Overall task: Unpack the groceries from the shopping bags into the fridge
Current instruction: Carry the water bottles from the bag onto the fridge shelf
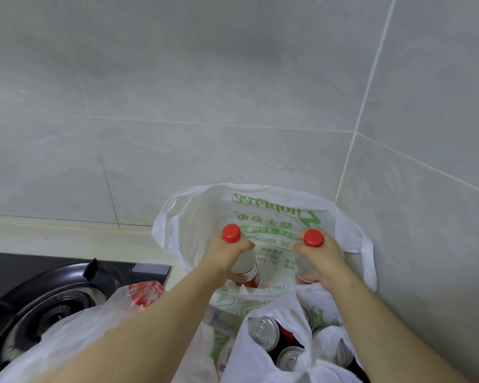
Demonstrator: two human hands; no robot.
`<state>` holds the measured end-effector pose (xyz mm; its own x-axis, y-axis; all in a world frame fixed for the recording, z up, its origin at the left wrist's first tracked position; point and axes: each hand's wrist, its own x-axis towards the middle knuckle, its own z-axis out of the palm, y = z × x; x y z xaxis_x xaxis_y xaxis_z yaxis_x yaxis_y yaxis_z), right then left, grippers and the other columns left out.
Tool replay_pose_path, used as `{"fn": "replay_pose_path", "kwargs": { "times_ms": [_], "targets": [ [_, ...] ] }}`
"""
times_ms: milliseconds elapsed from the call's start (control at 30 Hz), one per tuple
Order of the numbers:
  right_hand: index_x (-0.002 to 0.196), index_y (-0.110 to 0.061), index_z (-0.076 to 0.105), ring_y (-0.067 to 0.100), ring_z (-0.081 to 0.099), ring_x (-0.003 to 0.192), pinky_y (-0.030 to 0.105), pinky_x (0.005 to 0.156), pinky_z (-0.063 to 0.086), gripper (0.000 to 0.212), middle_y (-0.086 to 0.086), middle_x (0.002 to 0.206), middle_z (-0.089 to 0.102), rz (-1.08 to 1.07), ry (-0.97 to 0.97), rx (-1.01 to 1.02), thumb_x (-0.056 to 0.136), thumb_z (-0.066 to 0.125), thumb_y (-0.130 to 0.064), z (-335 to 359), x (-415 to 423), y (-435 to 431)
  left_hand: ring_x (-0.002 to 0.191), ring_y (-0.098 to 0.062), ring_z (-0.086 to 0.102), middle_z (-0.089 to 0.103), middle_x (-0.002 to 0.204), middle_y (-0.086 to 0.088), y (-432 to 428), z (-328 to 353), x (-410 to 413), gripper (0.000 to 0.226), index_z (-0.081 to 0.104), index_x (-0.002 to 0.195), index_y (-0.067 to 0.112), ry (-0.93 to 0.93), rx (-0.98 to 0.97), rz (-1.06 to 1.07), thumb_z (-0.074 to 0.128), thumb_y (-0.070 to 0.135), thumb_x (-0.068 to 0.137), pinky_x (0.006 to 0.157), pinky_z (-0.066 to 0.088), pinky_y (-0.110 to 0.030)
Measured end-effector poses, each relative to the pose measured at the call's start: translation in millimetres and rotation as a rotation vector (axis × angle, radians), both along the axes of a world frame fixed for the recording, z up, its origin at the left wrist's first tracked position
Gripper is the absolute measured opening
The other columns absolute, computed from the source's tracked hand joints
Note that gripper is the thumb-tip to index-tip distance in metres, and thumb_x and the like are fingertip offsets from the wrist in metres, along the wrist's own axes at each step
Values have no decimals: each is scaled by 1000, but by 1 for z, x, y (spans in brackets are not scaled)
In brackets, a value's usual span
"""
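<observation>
— Gripping a bottle apiece, both hands. Left hand [227, 255] is wrapped round the left bottle [245, 265] just under the left cap [231, 233], which is red. The thumb lies on the inner side. The fingers curl round the clear plastic, and their tips show below the palm near the red label.

— And the other?

— Right hand [318, 258] has the same hold on the right bottle [302, 265]. Its fingers are closed tight round the shoulder, directly beneath the right cap [313, 238], also red. I see no gap between fingers and plastic.

— Where do the bottles stand?

— Both are upright in the open mouth of the far bag [205, 211], white with green print. It is pushed into the corner against the grey tiled wall [205, 92]. They are well apart, not touching. Whether their bases rest on the bag's floor or hang clear, I cannot tell. Wrists and plastic hide them.

— Anything nearer?

— Near bag [260, 352], white, gapes open between the forearms. It is packed with cans [263, 331] that have silver tops and red sides. A third bag [94, 327], thin and translucent, slumps to the left with something printed red and white inside. It lies partly over the black gas hob [53, 297], which is set into a pale counter [67, 239].
</observation>
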<state>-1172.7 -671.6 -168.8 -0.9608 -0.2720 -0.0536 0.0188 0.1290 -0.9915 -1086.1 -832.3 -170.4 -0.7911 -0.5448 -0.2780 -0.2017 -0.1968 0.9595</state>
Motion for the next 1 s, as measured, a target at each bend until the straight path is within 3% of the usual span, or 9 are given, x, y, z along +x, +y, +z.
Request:
{"fn": "replay_pose_path", "kwargs": {
  "times_ms": [67, 167, 400, 500, 633, 667, 767, 867, 1000],
  "targets": [
    [82, -23, 56, 23, 56, 94, 54, 79, 54, 22, -3, 92, 61, 22, -14, -34, 79, 71, -7, 7, 7, 3, 92, -27, 53, 57, 97, -9, -2, 6, 10, 15, 61, 88, 12, 33, -30, 38, 71, 10, 77, 53, 54, -37],
    [87, -21, 58, 20, 54, 96, 48, 68, 56, 19, -5, 97, 60, 35, 15, -87, 80, 71, -8, 24, 20, 9, 91, -29, 53, 56, 91, -7, -4, 23, 25, 16, 60, 84, 17, 116, -13, 84, 70, 7, 78, 64, 56, -51],
    [81, -22, 56, 13, 56, 90, 44, 67, 58, 21, -5, 93, 58, 26, 122, -285, 79, 72, -9, 63, 78, 10, 88, -22, 55, 57, 93, -4, 8, 59, 68, 25, 59, 97, 17, 306, -54, 131, 68, 4, 78, 72, 55, -57],
    [80, -22, 58, 17, 58, 90, 52, 71, 57, 21, -5, 90, 58, 9, 180, -354, 78, 73, -8, 73, 107, 13, 91, -26, 57, 58, 94, -7, 20, 70, 91, 28, 59, 104, 13, 372, -30, 149, 67, 2, 79, 68, 56, -54],
    [82, -16, 57, 4, 64, 64, 54, 74, 56, 20, -15, 67, 60, 32, 226, -495, 79, 70, 0, 80, 144, 17, 92, -26, 59, 60, 96, -10, 29, 80, 125, 26, 60, 104, 9, 450, -28, 201, 66, 1, 80, 66, 57, -53],
    [83, -15, 57, 0, 64, 63, 51, 74, 57, 20, -16, 72, 61, 40, 235, -522, 79, 69, 1, 80, 153, 18, 91, -26, 59, 61, 96, -11, 31, 82, 133, 28, 60, 105, 9, 466, -44, 219, 67, 0, 79, 65, 58, -51],
    [77, -23, 60, -5, 64, 83, 40, 68, 60, 23, -15, 104, 56, 34, 272, -577, 76, 71, -3, 79, 171, 19, 87, -25, 61, 61, 91, -8, 35, 87, 152, 29, 60, 99, 14, 520, -119, 269, 68, -4, 77, 66, 59, -47],
    [67, -33, 61, 6, 61, 98, 38, 65, 59, 30, -19, 102, 58, 37, 289, -617, 73, 72, -5, 77, 185, 18, 85, -23, 61, 61, 91, -6, 40, 91, 172, 32, 60, 94, 19, 545, -194, 311, 69, -5, 76, 68, 59, -45],
    [67, -30, 61, 11, 60, 103, 42, 68, 60, 31, -16, 107, 58, 60, 254, -628, 73, 72, -3, 74, 208, 13, 77, -16, 63, 61, 88, 0, 43, 93, 207, 34, 60, 93, 21, 552, -241, 383, 75, -1, 72, 65, 59, -44]
  ]
}}
